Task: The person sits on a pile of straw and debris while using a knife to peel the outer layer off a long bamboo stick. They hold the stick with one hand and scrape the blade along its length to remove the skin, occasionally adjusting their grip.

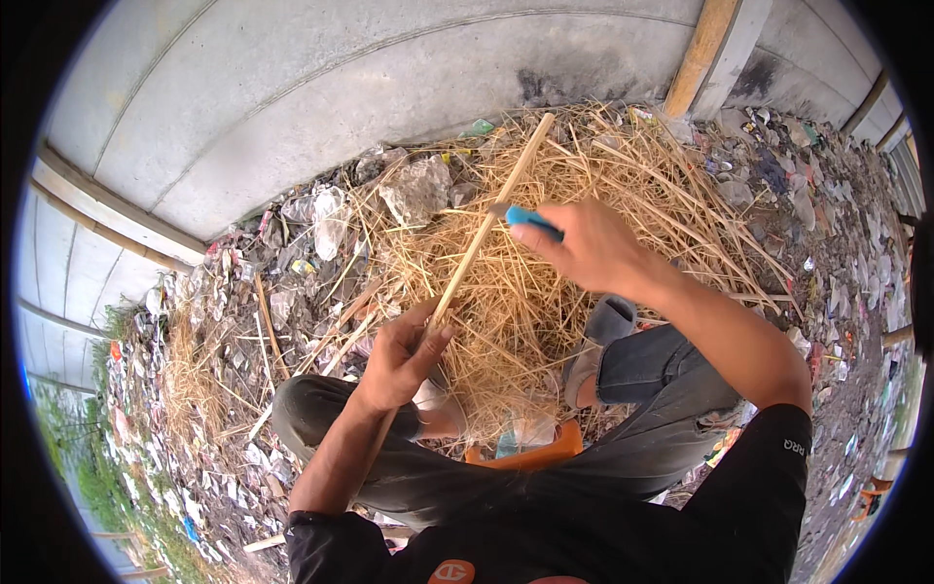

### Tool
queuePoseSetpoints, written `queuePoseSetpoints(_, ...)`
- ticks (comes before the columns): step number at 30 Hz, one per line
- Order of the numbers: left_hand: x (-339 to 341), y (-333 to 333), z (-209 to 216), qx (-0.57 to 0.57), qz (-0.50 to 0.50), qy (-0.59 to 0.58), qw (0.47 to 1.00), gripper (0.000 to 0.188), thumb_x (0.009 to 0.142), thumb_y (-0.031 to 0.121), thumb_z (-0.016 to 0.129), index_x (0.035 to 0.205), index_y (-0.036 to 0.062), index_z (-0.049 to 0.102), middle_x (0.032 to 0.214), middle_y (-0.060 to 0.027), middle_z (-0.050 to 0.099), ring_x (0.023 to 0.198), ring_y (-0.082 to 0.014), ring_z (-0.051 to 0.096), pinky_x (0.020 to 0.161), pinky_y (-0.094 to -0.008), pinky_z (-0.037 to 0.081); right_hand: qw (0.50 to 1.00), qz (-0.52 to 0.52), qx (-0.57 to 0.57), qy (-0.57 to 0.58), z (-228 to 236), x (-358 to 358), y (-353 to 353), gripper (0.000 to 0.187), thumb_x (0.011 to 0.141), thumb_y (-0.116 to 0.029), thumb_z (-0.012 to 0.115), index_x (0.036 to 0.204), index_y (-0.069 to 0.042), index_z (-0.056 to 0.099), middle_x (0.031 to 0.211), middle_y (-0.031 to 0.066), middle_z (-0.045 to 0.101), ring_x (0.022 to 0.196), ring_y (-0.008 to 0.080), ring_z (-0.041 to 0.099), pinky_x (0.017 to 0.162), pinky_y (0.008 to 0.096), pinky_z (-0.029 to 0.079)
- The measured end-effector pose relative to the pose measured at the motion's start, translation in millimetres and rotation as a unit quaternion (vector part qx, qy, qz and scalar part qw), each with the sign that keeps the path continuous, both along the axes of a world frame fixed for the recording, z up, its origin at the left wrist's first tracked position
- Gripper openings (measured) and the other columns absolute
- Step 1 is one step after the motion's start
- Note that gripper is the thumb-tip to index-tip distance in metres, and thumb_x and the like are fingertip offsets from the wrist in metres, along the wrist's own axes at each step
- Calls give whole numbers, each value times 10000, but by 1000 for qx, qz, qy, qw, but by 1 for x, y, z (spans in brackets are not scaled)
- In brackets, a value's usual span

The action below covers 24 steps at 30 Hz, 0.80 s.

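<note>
My left hand point(404, 358) is closed round the lower part of a long pale strip of wood or bamboo point(484, 232), which slants up and away to the right. In my right hand point(593, 243) is a knife with a blue handle point(533, 222). Its short blade meets the strip about halfway along, or lies just over it. Beneath both hands spreads a heap of straw-like shavings point(525, 292). The strip's lower end runs behind my left hand and forearm, so part of it is hidden.
My knees stand either side of the shavings, with an orange stool edge point(530, 453) between them. A grey panel wall point(409, 88) with a wooden post point(702, 58) rises beyond. A rock point(416, 190) and scattered plastic litter point(233, 360) cover the ground around.
</note>
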State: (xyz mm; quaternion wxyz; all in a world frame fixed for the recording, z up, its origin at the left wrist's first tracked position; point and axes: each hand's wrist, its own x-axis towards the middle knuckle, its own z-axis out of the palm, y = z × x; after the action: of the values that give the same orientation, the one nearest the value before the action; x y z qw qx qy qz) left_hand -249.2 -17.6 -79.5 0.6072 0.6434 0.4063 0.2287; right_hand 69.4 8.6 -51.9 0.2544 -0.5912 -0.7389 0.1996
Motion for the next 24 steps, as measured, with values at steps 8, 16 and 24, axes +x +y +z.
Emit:
queuePoseSetpoints(8,16,2,-3,-10,15,-21,1000,403,1034,157,591,1397,-4,519,719,110,507,560,27,367,493,-193,234,990,124,15,-60,-23,-52,-24,555,1027,-544,500,824,-53,661,452,45,488,375,206,510,396,372,405)
queuePoseSetpoints(16,7,-3,-9,-7,-22,-9,1000,405,1034,155,586,1398,-14,525,693,123,442,562,18,349,500,-198,230,988,-107,50,-100,-11,43,42,650,1042,-593,425,809,-38,669,477,-6,443,392,127,415,403,328,330)
queuePoseSetpoints(24,-13,-19,-22,-15,-85,-82,993,388,1060,153,527,1395,-43,523,637,94,435,542,4,351,487,-220,259,930,-362,53,-46,10,162,56,675,1047,-581,418,848,4,691,540,76,475,540,190,533,570,414,410)
